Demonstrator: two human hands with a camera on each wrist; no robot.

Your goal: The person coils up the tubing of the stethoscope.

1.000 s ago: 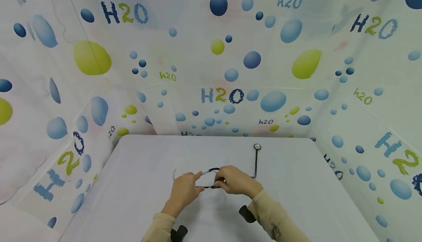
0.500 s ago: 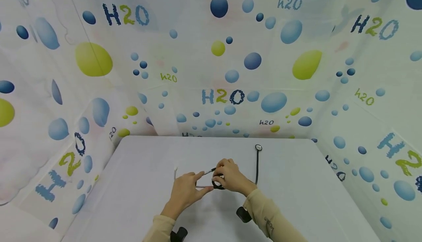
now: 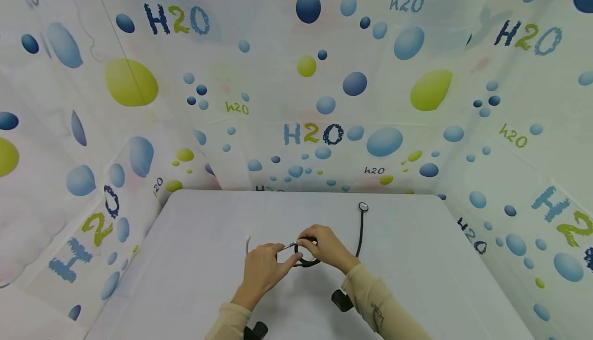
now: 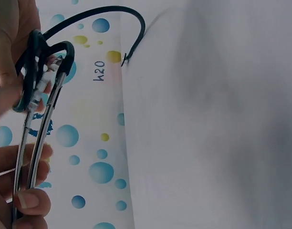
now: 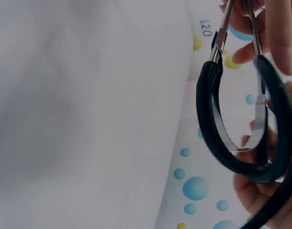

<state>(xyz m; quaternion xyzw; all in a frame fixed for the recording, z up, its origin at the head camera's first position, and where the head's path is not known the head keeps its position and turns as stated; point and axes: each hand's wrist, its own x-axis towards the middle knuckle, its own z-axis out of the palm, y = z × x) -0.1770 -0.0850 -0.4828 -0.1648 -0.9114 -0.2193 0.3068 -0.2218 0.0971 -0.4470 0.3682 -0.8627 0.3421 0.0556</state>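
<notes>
All legible text is printed on the backdrop [image 3: 273,72]. Head view: large "H2O" at upper left [image 3: 178,19], upper right [image 3: 524,37] and centre [image 3: 311,133], each with a green 2 and blue letters. A slanted "H2O" at lower left [image 3: 97,229]; another at far right [image 3: 574,231], its O cut by the frame. Thin blue "h2O" near top [image 3: 406,3]; green "h2O" left of centre [image 3: 237,107] and at right [image 3: 513,135]; small dark "h2O" [image 3: 374,171] above the table [image 3: 204,214]. Left wrist view: "h2O" turned sideways [image 4: 99,70]. Right wrist view: small print [image 5: 205,27], first character uncertain, then "2O". Right sleeve [image 3: 389,299]: dark marking, illegible.
</notes>
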